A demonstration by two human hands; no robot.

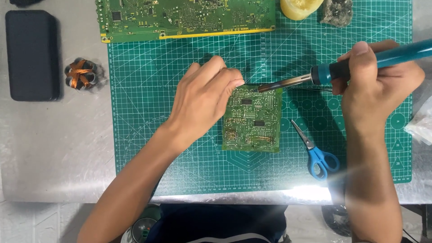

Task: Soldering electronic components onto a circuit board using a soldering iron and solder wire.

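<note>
A small green circuit board (253, 120) lies on the green cutting mat (180, 148). My left hand (202, 96) rests on the board's upper left corner, fingers curled and pressing it down. My right hand (375, 83) grips a soldering iron (333, 69) with a teal handle. Its metal tip touches the board's top edge, close to my left fingertips.
Blue-handled scissors (315, 150) lie right of the board. A large green circuit board (186, 18) sits at the mat's top edge, beside a yellow lump (299, 8) and a grey lump (336, 12). A copper coil (81, 74) and a black case (31, 54) lie at left.
</note>
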